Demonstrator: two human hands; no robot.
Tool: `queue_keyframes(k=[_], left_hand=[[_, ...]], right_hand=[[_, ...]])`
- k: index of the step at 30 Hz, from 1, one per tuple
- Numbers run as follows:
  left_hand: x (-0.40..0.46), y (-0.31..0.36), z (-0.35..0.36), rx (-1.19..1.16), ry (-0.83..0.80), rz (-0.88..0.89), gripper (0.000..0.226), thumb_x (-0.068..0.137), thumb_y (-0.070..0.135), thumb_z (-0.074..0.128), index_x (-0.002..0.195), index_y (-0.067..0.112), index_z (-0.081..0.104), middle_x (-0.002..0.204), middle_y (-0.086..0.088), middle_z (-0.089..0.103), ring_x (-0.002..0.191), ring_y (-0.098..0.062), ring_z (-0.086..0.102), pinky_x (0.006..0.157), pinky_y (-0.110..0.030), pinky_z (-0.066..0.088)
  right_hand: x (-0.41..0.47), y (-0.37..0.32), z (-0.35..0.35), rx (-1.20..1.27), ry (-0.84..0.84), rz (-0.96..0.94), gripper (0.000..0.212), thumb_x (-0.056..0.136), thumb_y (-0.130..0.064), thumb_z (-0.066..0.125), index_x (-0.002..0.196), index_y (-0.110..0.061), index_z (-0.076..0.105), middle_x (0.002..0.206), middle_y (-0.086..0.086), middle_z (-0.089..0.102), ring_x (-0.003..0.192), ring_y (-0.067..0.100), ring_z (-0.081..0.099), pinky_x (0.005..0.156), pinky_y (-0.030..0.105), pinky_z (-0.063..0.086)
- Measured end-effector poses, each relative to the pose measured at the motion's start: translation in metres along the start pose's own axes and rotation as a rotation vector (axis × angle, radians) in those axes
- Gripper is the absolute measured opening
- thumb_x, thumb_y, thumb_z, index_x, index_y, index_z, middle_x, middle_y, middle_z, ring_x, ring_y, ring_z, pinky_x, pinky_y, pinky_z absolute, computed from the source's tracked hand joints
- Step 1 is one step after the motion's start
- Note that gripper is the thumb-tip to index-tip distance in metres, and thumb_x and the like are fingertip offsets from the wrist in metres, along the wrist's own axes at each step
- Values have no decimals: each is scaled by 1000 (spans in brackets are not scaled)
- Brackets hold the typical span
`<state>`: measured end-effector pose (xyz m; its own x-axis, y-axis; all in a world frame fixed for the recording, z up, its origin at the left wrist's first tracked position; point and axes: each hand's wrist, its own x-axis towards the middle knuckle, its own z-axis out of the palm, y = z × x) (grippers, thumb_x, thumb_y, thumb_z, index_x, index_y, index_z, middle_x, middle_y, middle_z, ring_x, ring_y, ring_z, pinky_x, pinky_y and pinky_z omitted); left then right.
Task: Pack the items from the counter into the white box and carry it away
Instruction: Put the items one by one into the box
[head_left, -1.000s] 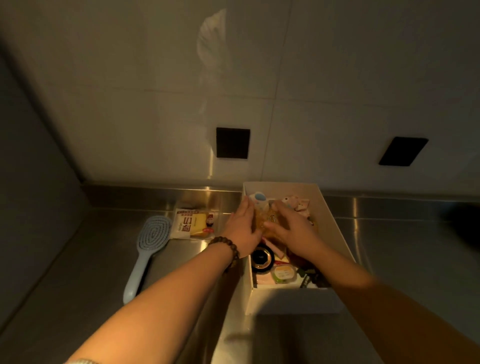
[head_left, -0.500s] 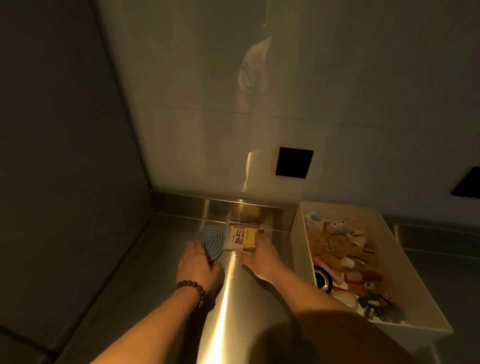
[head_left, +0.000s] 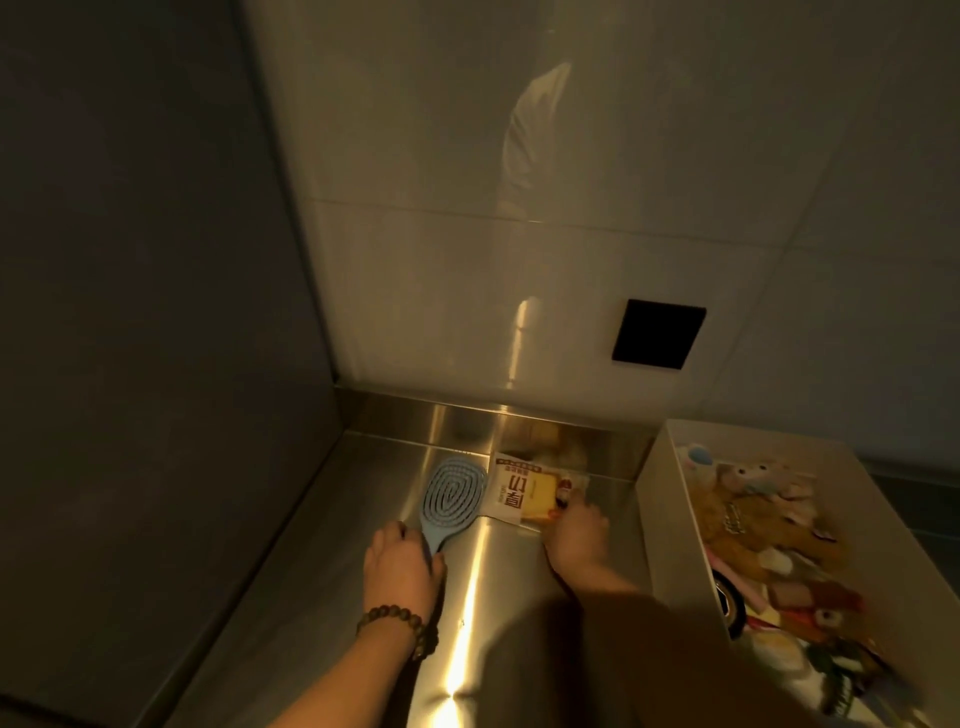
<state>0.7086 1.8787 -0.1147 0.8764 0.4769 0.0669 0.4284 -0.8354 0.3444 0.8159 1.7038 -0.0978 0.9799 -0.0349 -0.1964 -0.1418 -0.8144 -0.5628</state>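
**Two hands on the last items at the counter's back left corner**

Two items lie loose on the steel counter (head_left: 322, 597), both near its back edge by the left corner; a pale blue hairbrush (head_left: 451, 496) lies flat, head toward the upstand, and a white snack packet (head_left: 522, 488) printed with dark characters sits just beside it on the right; the left hand (head_left: 404, 564), a bead bracelet (head_left: 397, 626) at its wrist, is closed around the brush handle; the right hand (head_left: 576, 532) presses its fingers on the packet's near right corner, though whether it grips or merely touches I cannot tell; the white box (head_left: 670, 519) stands open at the counter's right, holding plush toys (head_left: 753, 514) and other small things too blurred to name; the steel carries a bright streak of reflected light between the forearms; glossy pale wall tiles (head_left: 571, 156) rise behind, with one black square plate (head_left: 657, 333) set in them; a dark grey panel (head_left: 145, 312) closes the left side; the light is dim and yellowish.
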Motion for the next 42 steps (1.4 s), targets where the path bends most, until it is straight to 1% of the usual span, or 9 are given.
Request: queue_keyframes(k=[6,12,21,25,28,31,34,39,42], left_hand=[[5,-3,-11,-266,-30,-167,26,85,29,62,103,12,56,100,-9,59,87,-22,57,69,-25,40],[6,1,-36,-355,39,-179,25,84,28,64,98,10,56,96,-9,58,80,-20,54,68,-29,45],[7,53,-85,-413,110,66,27,81,26,69,102,12,61,89,-3,59,76,-14,52,65,-26,40],[-5,98,-93,-451,96,172,26,81,22,69,102,9,62,93,-7,63,78,-16,56,70,-29,47],[-18,128,-96,-481,72,225,27,81,20,69,104,7,62,93,-8,63,82,-20,60,75,-35,52],[-30,152,-97,-505,70,272,25,81,21,69,101,8,62,91,-7,63,80,-19,60,74,-36,53],[-37,170,-96,-489,74,308,24,81,21,69,98,6,62,89,-9,63,80,-22,60,73,-39,52],[-45,192,-89,-486,64,334,24,81,21,68,100,8,62,88,-3,61,76,-14,57,64,-26,45],[-49,200,-86,-483,66,350,22,82,22,68,100,10,62,82,4,56,70,-5,52,57,-17,39]], right_hand=[[2,-10,-4,418,11,100,41,81,-11,72,120,-5,61,118,13,65,110,32,60,95,37,47],[-7,-37,-32,594,70,17,18,90,-15,63,107,-11,69,101,9,71,94,23,67,83,38,56],[-18,-34,-193,703,229,-218,23,87,-15,65,82,-38,61,89,-14,63,77,-1,59,57,13,44],[-14,12,-269,774,333,-187,22,83,-13,70,78,-33,64,91,-3,68,84,14,67,69,29,56],[-11,57,-302,831,308,-122,21,79,0,70,83,-21,65,99,8,67,98,27,66,86,42,56],[-15,101,-310,768,211,-10,36,70,6,75,101,-9,66,101,11,65,90,22,65,66,29,55],[-24,136,-287,714,129,141,33,68,10,75,95,-4,64,96,14,65,77,21,65,48,23,53],[-43,165,-230,741,-64,258,25,85,-1,64,110,-5,62,97,14,68,82,28,69,72,41,60],[-54,169,-218,408,-211,179,27,85,-15,69,110,-21,59,100,2,67,90,20,66,82,38,58]])
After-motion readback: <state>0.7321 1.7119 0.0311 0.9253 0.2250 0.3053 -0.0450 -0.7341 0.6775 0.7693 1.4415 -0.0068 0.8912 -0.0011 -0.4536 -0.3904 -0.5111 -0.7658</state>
